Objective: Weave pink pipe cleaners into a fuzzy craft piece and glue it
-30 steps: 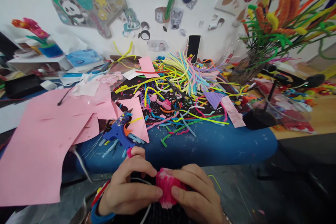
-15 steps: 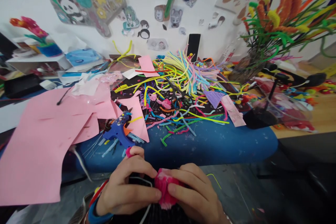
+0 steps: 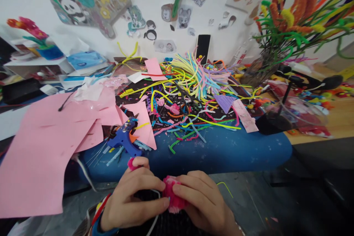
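Between my two hands, above my lap, is a small fuzzy pink piece (image 3: 174, 197) that looks made of pipe cleaner. My left hand (image 3: 135, 195) pinches its left side with thumb and forefinger. A smaller bit of pink fuzz (image 3: 132, 163) shows at a raised finger of that hand. From the right, my right hand (image 3: 203, 199) grips the same piece, its thumb and fingers pressed on top and side. Just beyond my left hand, on the table edge, lies a blue glue gun (image 3: 125, 140).
Pipe cleaners (image 3: 190, 77) in many colours pile up mid-table, with scissors (image 3: 185, 101) among them. Large pink sheets (image 3: 38, 155) hang over the left edge. A vase (image 3: 261, 64) of pipe-cleaner flowers and a black stand (image 3: 272, 122) are at the right. A phone (image 3: 203, 48) leans on the wall.
My right thumb has moved up on the pink piece, which has turned slightly in my fingers. Both hands stay in nearly the same place.
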`<state>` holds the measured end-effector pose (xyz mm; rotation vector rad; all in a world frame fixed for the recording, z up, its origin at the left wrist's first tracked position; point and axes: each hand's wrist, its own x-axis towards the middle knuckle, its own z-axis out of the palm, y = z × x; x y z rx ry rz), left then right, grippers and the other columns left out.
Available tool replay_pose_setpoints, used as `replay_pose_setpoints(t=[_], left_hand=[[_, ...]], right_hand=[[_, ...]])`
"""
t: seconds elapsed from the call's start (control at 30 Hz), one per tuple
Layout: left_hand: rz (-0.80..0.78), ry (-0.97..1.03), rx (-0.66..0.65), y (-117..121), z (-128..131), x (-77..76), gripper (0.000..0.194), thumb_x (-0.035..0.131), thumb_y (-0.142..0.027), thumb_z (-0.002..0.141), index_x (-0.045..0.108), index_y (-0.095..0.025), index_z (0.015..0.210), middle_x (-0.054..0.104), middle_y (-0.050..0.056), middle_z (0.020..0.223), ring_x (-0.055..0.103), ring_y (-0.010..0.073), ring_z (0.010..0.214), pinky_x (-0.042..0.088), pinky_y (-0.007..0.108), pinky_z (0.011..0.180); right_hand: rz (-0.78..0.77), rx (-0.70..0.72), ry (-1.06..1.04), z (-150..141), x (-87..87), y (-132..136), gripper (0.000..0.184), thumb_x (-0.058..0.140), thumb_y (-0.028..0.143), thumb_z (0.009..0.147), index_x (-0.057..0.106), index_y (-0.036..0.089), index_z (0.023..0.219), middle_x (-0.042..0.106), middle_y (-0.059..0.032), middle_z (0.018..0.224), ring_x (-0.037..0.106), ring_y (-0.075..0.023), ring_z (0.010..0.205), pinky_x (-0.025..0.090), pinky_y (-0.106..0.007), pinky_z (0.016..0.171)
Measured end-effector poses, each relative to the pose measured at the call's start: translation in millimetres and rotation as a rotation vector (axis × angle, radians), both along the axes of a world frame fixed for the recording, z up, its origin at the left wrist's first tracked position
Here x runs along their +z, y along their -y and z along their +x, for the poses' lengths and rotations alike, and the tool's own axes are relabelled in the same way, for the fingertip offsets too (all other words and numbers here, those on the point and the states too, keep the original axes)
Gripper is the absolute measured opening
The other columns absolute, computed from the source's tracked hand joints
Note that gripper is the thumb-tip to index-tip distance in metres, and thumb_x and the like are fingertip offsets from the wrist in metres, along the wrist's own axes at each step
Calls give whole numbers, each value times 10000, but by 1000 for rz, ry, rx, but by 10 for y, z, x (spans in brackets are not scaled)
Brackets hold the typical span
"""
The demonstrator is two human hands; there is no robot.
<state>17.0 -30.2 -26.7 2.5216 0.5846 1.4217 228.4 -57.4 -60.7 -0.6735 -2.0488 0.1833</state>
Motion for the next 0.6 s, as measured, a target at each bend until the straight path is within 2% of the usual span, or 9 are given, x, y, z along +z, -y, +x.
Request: replay_pose_setpoints(t=[0.2,0.43,0.6], left_hand=[[46,-46,-7,18,-26,14,188,556,-126,947,701,-194,850,715,-23,773,643,88,644,491,308,731],[12,-33,60,41,33,33,188,546,-149,962,646,-210,815,699,-68,666,643,73,566,506,284,703],[8,-29,48,36,43,87,200,532,-181,981,634,-216,813,710,-72,675,637,61,568,504,264,715]], right_hand=[[27,-13,-16,-13,-27,7,205,450,140,1003,634,109,1089,747,-98,926,666,-151,865,575,-275,760],[16,-3,-19,-1,-37,20,213,447,145,1002,632,108,1102,749,-105,951,668,-156,898,579,-283,778],[33,4,-30,1,-34,27,215,445,126,1000,629,100,1107,752,-105,956,664,-156,932,573,-279,791]])
